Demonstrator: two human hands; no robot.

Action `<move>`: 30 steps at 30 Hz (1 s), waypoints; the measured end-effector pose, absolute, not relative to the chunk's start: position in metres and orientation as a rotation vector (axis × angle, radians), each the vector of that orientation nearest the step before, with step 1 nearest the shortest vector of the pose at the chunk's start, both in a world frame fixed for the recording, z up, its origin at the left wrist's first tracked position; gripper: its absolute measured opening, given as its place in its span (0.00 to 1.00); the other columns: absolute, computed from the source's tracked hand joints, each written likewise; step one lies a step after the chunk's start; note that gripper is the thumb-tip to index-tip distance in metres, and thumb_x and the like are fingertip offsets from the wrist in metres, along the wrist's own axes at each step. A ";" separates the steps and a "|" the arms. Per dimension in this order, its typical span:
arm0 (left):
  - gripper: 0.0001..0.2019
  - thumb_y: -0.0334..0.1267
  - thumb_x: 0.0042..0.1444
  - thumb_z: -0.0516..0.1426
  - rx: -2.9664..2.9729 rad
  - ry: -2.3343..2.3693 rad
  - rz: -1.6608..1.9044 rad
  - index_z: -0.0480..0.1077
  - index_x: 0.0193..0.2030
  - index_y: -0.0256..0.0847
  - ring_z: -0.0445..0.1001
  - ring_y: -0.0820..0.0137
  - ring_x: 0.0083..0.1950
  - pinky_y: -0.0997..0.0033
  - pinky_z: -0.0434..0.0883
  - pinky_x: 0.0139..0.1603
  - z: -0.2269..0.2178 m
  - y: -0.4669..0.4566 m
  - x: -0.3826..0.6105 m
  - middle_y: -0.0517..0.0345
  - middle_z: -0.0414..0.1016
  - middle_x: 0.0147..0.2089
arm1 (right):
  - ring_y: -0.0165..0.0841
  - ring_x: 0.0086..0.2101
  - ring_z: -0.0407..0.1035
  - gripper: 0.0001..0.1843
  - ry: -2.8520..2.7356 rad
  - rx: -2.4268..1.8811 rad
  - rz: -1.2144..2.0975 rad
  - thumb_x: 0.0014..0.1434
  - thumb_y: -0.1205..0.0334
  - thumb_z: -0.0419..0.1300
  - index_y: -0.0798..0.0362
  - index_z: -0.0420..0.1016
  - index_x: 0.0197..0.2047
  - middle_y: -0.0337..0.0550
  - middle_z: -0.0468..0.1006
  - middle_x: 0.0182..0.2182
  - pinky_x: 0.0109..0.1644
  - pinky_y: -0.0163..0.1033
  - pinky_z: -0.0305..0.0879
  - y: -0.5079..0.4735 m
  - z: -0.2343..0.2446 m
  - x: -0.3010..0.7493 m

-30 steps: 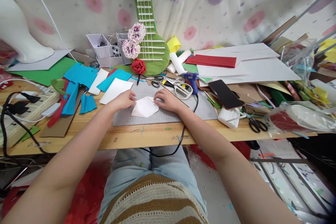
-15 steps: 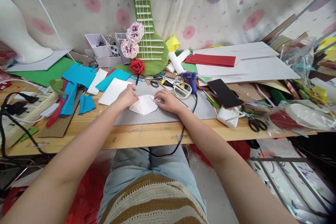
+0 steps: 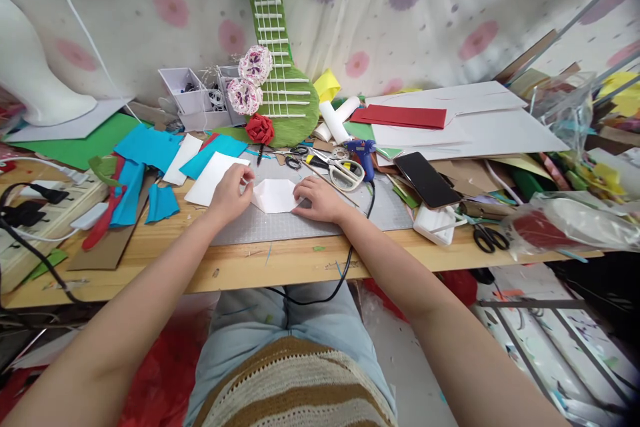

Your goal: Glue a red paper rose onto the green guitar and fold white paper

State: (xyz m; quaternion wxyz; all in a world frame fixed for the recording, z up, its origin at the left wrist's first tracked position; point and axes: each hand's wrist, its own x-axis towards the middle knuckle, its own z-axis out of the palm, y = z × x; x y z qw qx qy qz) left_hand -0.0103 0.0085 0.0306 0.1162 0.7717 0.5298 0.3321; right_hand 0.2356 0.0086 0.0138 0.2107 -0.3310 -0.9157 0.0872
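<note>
A piece of folded white paper [image 3: 275,196] lies on the grey cutting mat [image 3: 240,232], between my two hands. My left hand [image 3: 233,192] pinches the paper's left end with curled fingers. On the right end, my right hand [image 3: 316,199] grips the edge between thumb and fingers. The paper's middle is flat, with slanted creases toward its left side. Just beyond my left hand lies a second white sheet [image 3: 209,177], partly covered by that hand. White-handled scissors [image 3: 345,175] rest on the mat behind my right hand.
A blue glue gun [image 3: 364,155] with a black cord stands behind the scissors. A phone [image 3: 426,179] lies to the right, black scissors [image 3: 490,237] beyond it. A green paper guitar [image 3: 295,113] leans at the back. Blue paper scraps [image 3: 150,147] and a power strip [image 3: 55,220] are at left.
The paper has turned on the mat and now shows a flatter, more rectangular outline. Both hands have shifted slightly along its ends, and the right hand sits lower on its edge.
</note>
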 end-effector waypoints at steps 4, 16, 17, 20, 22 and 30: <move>0.06 0.35 0.50 0.52 2.494 1.261 0.669 0.62 0.37 0.42 0.69 0.67 0.40 0.66 0.69 0.43 0.030 -0.012 -0.026 0.56 0.68 0.37 | 0.40 0.43 0.64 0.12 -2.584 -0.929 0.176 0.55 0.53 0.59 0.54 0.71 0.36 0.50 0.75 0.38 0.48 0.45 0.60 0.006 0.017 0.233; 0.17 0.49 0.48 0.61 2.569 1.377 0.602 0.64 0.39 0.41 0.69 0.63 0.42 0.63 0.67 0.44 0.010 -0.007 -0.014 0.54 0.71 0.39 | 0.39 0.42 0.65 0.12 -2.645 -1.018 -0.058 0.59 0.55 0.55 0.56 0.72 0.35 0.51 0.76 0.36 0.48 0.44 0.56 0.001 0.016 0.226; 0.18 0.49 0.48 0.61 2.578 1.386 0.604 0.64 0.39 0.41 0.69 0.62 0.42 0.63 0.67 0.43 0.009 -0.007 -0.013 0.53 0.71 0.39 | 0.39 0.41 0.65 0.12 -2.644 -1.029 -0.069 0.59 0.56 0.53 0.56 0.73 0.35 0.51 0.76 0.36 0.48 0.44 0.56 0.001 0.016 0.225; 0.15 0.48 0.51 0.60 2.608 1.416 0.621 0.65 0.38 0.40 0.69 0.63 0.42 0.64 0.67 0.43 0.006 -0.008 -0.011 0.53 0.71 0.38 | 0.38 0.40 0.66 0.13 -2.635 -1.068 -0.075 0.61 0.57 0.52 0.56 0.73 0.34 0.50 0.77 0.34 0.47 0.43 0.55 0.001 0.016 0.224; 0.11 0.46 0.54 0.57 2.644 1.404 0.621 0.65 0.36 0.40 0.69 0.63 0.41 0.64 0.66 0.44 0.006 -0.009 -0.011 0.54 0.72 0.38 | 0.38 0.40 0.66 0.15 -2.634 -1.077 -0.060 0.61 0.54 0.52 0.56 0.73 0.35 0.49 0.77 0.35 0.47 0.43 0.54 0.000 0.017 0.225; 0.10 0.42 0.60 0.51 2.658 1.403 0.673 0.67 0.31 0.41 0.69 0.65 0.40 0.65 0.65 0.42 0.006 -0.010 -0.010 0.55 0.74 0.35 | 0.40 0.43 0.65 0.15 -2.638 -1.168 -0.127 0.58 0.52 0.56 0.56 0.72 0.37 0.50 0.76 0.39 0.49 0.44 0.53 -0.006 0.019 0.222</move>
